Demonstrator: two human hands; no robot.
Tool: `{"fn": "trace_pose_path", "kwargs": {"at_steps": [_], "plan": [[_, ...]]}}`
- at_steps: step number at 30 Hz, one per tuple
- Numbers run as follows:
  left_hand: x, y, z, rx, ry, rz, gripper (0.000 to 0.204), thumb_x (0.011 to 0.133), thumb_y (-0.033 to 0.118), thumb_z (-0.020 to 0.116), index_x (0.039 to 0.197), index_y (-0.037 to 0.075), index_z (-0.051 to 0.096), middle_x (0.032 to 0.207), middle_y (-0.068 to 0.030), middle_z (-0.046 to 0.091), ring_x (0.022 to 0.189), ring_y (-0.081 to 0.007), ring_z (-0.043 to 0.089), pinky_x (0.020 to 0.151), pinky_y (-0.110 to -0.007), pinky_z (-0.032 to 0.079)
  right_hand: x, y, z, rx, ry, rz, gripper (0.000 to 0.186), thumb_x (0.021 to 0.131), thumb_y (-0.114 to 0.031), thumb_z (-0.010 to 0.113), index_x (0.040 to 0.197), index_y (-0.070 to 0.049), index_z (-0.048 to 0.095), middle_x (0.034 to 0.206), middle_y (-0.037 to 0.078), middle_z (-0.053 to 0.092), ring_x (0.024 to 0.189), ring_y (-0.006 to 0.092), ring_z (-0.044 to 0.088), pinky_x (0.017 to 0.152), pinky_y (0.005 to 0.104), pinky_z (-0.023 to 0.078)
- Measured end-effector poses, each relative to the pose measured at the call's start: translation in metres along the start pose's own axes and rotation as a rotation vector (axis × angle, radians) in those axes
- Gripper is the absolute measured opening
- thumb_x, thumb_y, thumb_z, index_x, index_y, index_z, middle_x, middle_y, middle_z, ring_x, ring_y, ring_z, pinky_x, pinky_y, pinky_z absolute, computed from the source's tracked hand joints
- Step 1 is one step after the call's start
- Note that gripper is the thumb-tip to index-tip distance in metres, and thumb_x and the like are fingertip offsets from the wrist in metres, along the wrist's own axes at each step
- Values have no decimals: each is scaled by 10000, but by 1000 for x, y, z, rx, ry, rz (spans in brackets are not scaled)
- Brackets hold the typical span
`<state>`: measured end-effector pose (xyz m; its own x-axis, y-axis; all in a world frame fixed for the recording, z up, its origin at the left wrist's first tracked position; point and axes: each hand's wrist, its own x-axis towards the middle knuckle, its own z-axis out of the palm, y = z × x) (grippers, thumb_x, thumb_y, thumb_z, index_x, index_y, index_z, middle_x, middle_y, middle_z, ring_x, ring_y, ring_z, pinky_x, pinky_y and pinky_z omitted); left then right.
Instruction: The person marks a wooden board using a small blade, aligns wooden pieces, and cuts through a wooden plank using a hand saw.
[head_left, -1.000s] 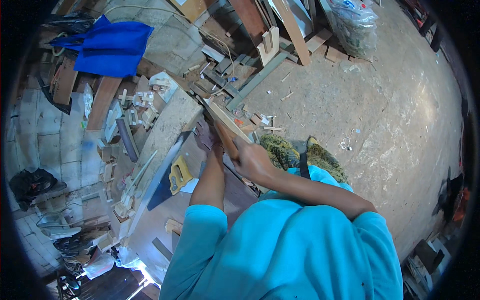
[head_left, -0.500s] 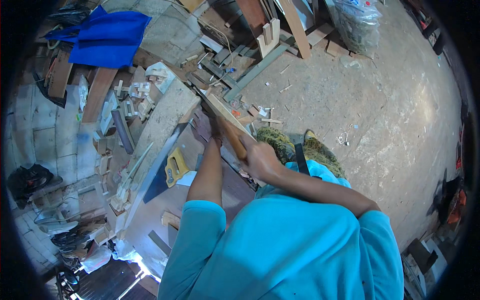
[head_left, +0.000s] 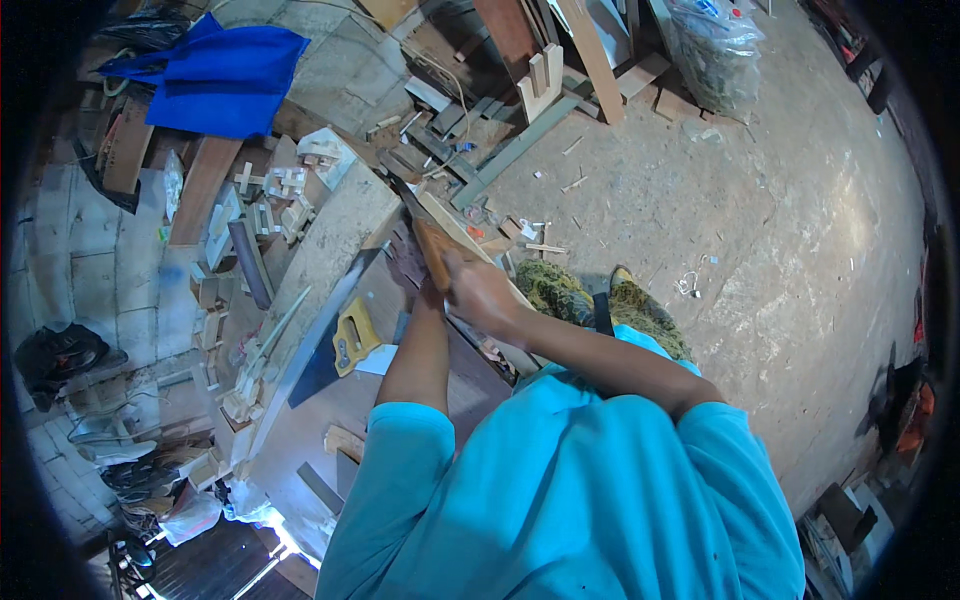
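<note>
Slantwise, the right forearm crosses in front of the turquoise shirt (head_left: 570, 490) from the right, its bent elbow near the sleeve, while the left arm reaches almost straight up from the lower edge; the right hand (head_left: 480, 292) and the left hand (head_left: 406, 255) lie near each other at the bench's edge. Beneath the left arm spreads a flat brown worktop (head_left: 440, 370), bearing a yellow handle with a cut-out grip (head_left: 355, 337) and a small sheet of white paper (head_left: 378, 359). Beyond these lies a thick, pale, dusty timber beam (head_left: 345, 220), with small jointed wooden pieces (head_left: 285, 182) along its far side. Farther off are a bright blue cloth bag (head_left: 228, 80), a grey-brown littered floor (head_left: 790, 210) and a stuffed clear plastic sack (head_left: 715, 65). As for the hands, the right has its fingers wrapped around a tool with a brown wooden handle (head_left: 433, 248), whose dark, narrow blade points up and left, just beside a long pale wooden strip (head_left: 457, 228). The left is in shadow beside the handle; its fingers are too dim to tell whether they are clamped on anything.
</note>
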<state>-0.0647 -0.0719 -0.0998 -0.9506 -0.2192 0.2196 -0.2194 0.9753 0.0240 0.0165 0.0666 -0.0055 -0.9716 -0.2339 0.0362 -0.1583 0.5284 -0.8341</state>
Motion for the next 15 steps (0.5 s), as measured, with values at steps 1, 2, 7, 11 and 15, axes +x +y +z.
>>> {"fn": "trace_pose_path", "kwargs": {"at_steps": [1,2,7,11,15], "plan": [[-1,-1,1,-20,-1,-4,281,776,282,486,1001,113,486,937,-86,535,846,-251,542,685,-368,444,5,0,3,-32,-57,45,461,625,-153,625,993,-7,388,658,234,557,620,398,555,549,460,447],[-1,-3,4,-39,-7,-3,283,775,286,488,997,111,483,939,-86,531,845,-250,541,682,-367,444,7,0,4,-17,-42,52,441,626,-149,623,974,-6,393,658,235,556,624,401,554,551,462,445],[0,-8,15,-141,-50,-12,294,769,302,496,982,100,472,946,-88,514,845,-246,537,667,-363,442,-29,1,-10,59,-147,238,445,630,-125,613,1005,-13,401,680,243,555,647,409,553,569,470,446],[-2,-7,15,-38,-54,39,327,774,320,485,1006,90,470,966,-95,512,858,-256,532,700,-372,429,-10,-5,-12,-7,-71,209,436,633,-132,615,1004,-20,417,703,243,557,661,407,555,584,473,450],[-4,-7,12,-46,-22,107,335,782,326,472,1018,88,473,977,-98,511,863,-260,530,710,-376,425,15,-16,-9,73,27,147,437,638,-129,608,1018,-26,419,707,249,556,684,407,556,596,477,448]]}}
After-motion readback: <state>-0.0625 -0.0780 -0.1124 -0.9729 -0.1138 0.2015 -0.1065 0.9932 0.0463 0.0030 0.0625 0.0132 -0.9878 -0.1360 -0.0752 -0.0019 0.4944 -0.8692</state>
